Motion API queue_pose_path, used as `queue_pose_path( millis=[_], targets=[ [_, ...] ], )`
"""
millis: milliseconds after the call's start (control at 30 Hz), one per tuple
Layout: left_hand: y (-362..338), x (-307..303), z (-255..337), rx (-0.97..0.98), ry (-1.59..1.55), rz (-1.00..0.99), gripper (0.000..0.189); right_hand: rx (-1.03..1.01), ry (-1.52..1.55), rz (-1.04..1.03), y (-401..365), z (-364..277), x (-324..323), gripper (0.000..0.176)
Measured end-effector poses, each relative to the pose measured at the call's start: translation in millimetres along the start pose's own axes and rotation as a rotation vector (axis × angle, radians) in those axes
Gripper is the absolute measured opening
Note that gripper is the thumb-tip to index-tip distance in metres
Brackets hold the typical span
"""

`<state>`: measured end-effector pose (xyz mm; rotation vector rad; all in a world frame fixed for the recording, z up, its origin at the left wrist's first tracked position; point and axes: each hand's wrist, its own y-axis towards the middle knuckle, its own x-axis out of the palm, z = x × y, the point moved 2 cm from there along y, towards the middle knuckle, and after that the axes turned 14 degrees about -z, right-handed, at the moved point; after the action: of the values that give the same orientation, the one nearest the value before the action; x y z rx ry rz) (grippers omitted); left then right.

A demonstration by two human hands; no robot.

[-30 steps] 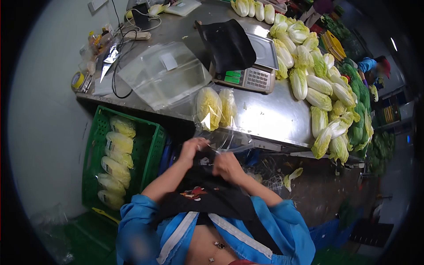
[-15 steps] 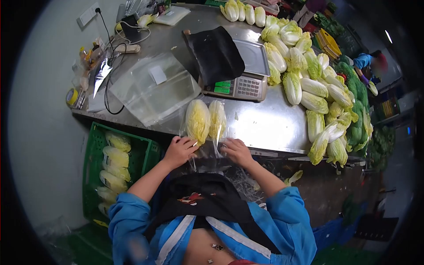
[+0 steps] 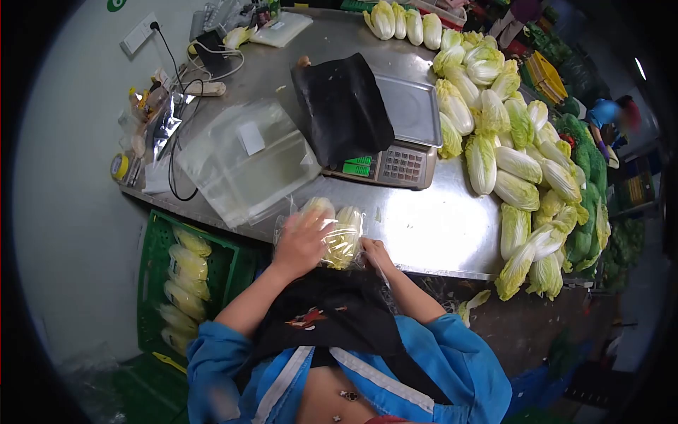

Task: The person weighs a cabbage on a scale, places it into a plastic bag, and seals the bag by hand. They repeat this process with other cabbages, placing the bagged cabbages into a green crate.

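Two pale yellow-green cabbages (image 3: 345, 238) lie side by side in a clear plastic bag at the table's front edge. My left hand (image 3: 302, 244) rests over the left cabbage with its fingers spread on the bag. At the bag's right side, my right hand (image 3: 374, 253) has its fingers pinched on the plastic. Just behind the bag stand a stack of clear bags (image 3: 282, 159) with a white label and a scale (image 3: 407, 168) with a green display. A black sheet (image 3: 340, 106) covers the scale's left part.
Loose cabbages (image 3: 518, 168) are heaped on the table's right side. A green crate (image 3: 227, 265) with bagged cabbages stands below at the left. Cables and bottles lie along the wall. Another person (image 3: 605, 114) in blue is at the far right.
My left hand has moved up from the bag's lower edge onto the left cabbage. The bagged cabbages lie lower in view, nearer my body. My right hand's fingers have closed on the plastic.
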<state>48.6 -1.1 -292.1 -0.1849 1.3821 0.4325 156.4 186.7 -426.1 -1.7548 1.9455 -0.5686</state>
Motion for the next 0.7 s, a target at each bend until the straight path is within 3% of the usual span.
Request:
queue_pose_path(
  millis=[33,100,133,167,200,233,267,300,333,367,400,433,467,500,567,600,633,667,700],
  targets=[
    [3.2,13.2,-6.5,-0.007,-0.002,-0.009,0.037,0.007,0.003,-0.009,-0.6,5.6,-3.4,0.040],
    [15.3,53.3,-31.4,-0.157,-0.386,-0.296,0.039,-0.092,-0.285,0.121,-8.0,-15.7,-15.2,0.034],
    [15.1,61.1,-33.9,-0.149,-0.370,-0.282,0.037,-0.106,-0.286,0.117,-8.1,-35.3,-19.0,0.034],
    [19.4,65.4,-36.1,-0.162,-0.373,-0.284,0.037,-0.319,-0.476,0.292,-27.9,-77.2,-16.4,0.041],
    [18.5,70.7,-35.0,-0.214,-0.469,-0.235,0.037,-0.528,-0.664,0.457,-41.1,-98.5,-9.9,0.055],
    [18.2,76.9,-36.6,-0.266,-0.558,-0.179,0.038,-0.526,-0.667,0.434,-28.3,-84.5,-0.5,0.055],
    [17.8,89.9,-45.7,-0.406,-0.534,0.050,0.041,-0.483,-0.573,0.357,-5.7,-56.6,12.6,0.065],
    [17.9,106.7,-56.9,-0.424,-0.520,0.062,0.041,-0.449,-0.480,0.281,14.4,-31.6,23.8,0.077],
    [14.2,128.7,-76.1,-0.757,-0.944,-0.079,0.044,-0.395,-0.274,0.229,21.0,-7.5,27.0,0.083],
    [11.2,138.6,-90.5,-1.076,-1.381,-0.196,0.048,-0.377,-0.051,0.167,21.2,-7.5,28.3,0.078],
    [14.7,120.4,-73.2,-0.865,-1.668,-0.139,0.055,-0.334,0.164,0.088,20.0,-13.5,27.9,0.074],
    [10.7,114.5,-60.4,-0.890,-1.714,-0.076,0.057,-0.212,0.385,0.006,16.2,-20.6,25.3,0.064],
    [-0.4,112.0,-48.1,-0.856,-1.916,0.215,0.062,-0.104,0.600,-0.140,-3.5,-56.3,26.9,0.057],
    [-12.9,92.2,-37.6,-0.815,-2.094,0.401,0.060,-0.291,0.572,-0.142,-3.8,-61.3,37.1,0.056],
    [-80.7,79.7,-41.3,-0.717,-2.423,0.395,0.059,-0.428,0.264,-0.312,-6.6,-80.7,63.7,0.062],
    [-117.3,64.9,-49.5,-0.803,-2.443,0.450,0.058,-0.422,0.261,-0.334,-3.3,-86.2,80.8,0.062],
    [-152.7,47.5,-56.8,-0.879,-2.462,0.505,0.056,-0.497,0.048,-0.531,3.0,-99.2,103.7,0.066],
    [-184.0,23.0,-65.8,-0.759,-2.292,0.558,0.055,-0.570,-0.171,-0.724,9.2,-111.7,123.2,0.070],
    [-215.5,2.3,-76.8,-0.648,-2.115,0.600,0.055,-0.247,-0.074,-0.977,2.5,-130.4,136.1,0.070]
  ],
)
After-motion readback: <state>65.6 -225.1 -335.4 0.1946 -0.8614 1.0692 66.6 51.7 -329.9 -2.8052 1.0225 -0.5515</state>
